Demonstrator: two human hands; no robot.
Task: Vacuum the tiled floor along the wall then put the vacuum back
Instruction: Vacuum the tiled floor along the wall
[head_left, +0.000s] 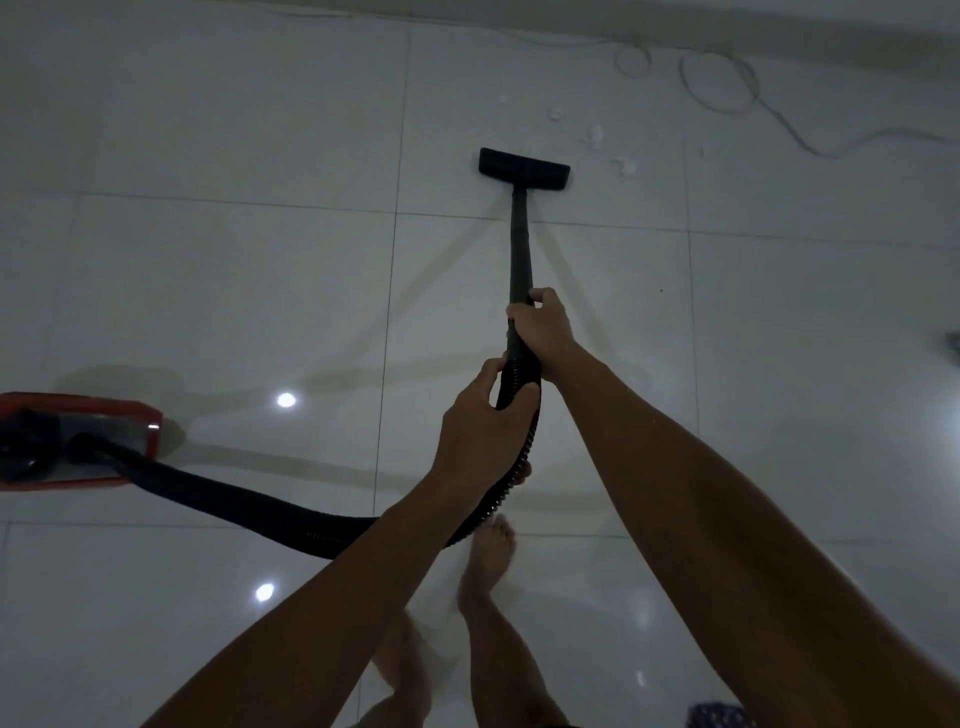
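A black vacuum wand (518, 244) runs from my hands down to a flat black floor nozzle (523, 167) resting on the white tiled floor (234, 286). My right hand (540, 327) grips the wand's upper end. Just below it, my left hand (480, 426) is closed around the ribbed black hose (249, 506), which curves left to the red vacuum body (78, 441) at the left edge. Several small white scraps (595, 135) lie on the tiles just right of and beyond the nozzle, near the wall (727, 21).
A thin white cable (727, 88) loops across the floor at the top right, close to the wall. My bare feet (491, 561) stand under my arms. A dark patterned object (719, 716) shows at the bottom edge and a grey thing (953, 345) at the right edge.
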